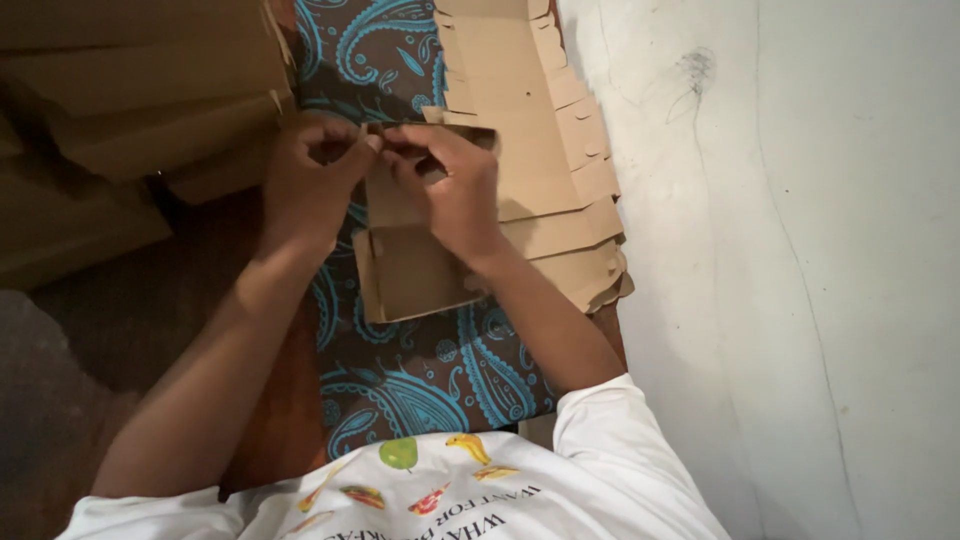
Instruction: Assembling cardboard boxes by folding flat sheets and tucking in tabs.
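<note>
Folding cardboard box (415,272), half-formed and empty, on patterned cloth (400,385) beside flat blanks (540,150); left hand (310,180) and right hand (450,185) fingers pinched shut on its far flap, wrists bent down

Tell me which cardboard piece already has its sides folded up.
The box under both hands, on the paisley cloth: its side walls stand up. The blanks stacked to its right lie flat. The left hand and right hand pinch its far edge.
</note>
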